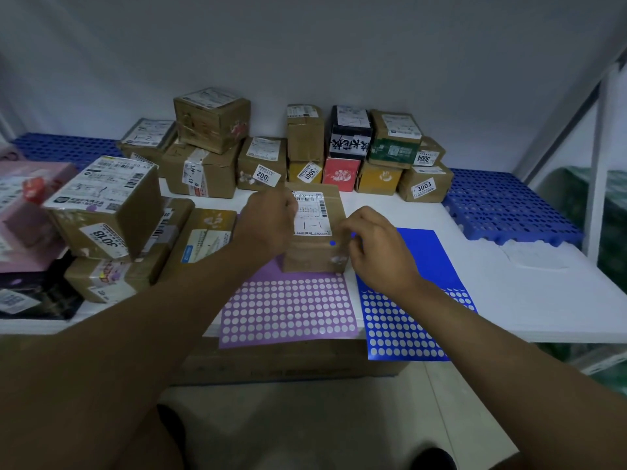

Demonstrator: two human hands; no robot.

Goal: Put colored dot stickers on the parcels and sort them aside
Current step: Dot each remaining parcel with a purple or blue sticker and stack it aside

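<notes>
A brown cardboard parcel [317, 245] with a white shipping label stands on the white table, partly on the purple sticker sheet [288, 312]. A blue dot sticker [332, 243] sits on the parcel below the label. My left hand [268, 222] grips the parcel's left side near the top. My right hand [376, 249] is at the parcel's right edge with curled fingers, and a second blue dot [353, 235] shows at its fingertips. The blue sticker sheet [417, 300] lies under my right hand and wrist.
Stacked parcels [210, 123] line the back wall, some with numbered tags. More parcels [108, 205] pile at the left. Blue plastic pallets [509, 208] lie at the right and far left. A white table edge [559, 334] runs across the front; a cardboard box sits below it.
</notes>
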